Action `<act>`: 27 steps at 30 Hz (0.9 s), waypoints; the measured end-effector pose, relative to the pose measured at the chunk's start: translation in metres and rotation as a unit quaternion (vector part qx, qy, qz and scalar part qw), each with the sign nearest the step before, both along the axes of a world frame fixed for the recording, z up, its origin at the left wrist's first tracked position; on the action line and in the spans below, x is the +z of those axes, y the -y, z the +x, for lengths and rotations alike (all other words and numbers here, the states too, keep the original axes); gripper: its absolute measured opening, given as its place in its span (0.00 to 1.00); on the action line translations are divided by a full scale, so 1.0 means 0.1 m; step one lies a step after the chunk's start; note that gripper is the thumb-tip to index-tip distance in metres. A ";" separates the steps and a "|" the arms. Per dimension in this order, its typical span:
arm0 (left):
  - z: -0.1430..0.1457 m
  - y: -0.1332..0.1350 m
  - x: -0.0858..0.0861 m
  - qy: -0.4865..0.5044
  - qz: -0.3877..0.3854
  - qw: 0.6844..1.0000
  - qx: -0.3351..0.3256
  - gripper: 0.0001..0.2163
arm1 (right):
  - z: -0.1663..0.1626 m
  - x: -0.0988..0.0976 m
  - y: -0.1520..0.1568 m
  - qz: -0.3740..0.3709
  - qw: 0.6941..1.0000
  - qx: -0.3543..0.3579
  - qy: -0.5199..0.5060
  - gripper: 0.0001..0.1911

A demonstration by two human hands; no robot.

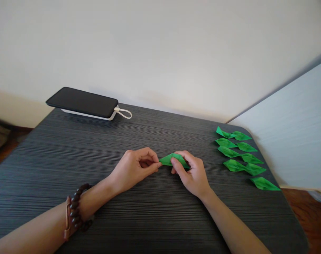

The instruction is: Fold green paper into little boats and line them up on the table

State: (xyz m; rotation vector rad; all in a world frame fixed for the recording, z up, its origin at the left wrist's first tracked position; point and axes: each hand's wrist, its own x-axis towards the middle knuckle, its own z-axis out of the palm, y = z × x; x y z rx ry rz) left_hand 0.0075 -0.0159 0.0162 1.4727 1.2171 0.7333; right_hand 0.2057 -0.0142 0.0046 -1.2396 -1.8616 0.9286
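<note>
A folded piece of green paper (167, 160), pointed at its left end, is held between both hands over the middle of the dark table. My left hand (136, 165) pinches the pointed tip between thumb and fingers. Round the other end, my right hand (192, 173) is closed, its thumb pressed on the near face and its fingers partly hidden behind the paper. Several similar green paper pieces (234, 165) lie in rows at the table's right side, mostly in pairs, with a single one (264, 183) nearest me.
A black phone (83, 101) rests on a white block (90, 115) at the back left, with a short white cable loop (125, 113) beside it. The dark wood-grain table (149, 218) meets a pale wall (160, 53) behind and a light panel (295, 130) at right.
</note>
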 end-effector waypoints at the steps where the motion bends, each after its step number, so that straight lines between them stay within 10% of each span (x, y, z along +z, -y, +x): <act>1: 0.00 0.00 0.00 -0.002 0.002 1.000 0.000 0.07 | 0.00 -0.01 0.00 -0.011 1.000 0.001 -0.005 0.07; 27: -0.01 0.01 -0.07 0.005 0.029 0.999 0.026 0.10 | -0.03 -0.04 -0.09 0.021 0.999 0.019 -0.039 0.08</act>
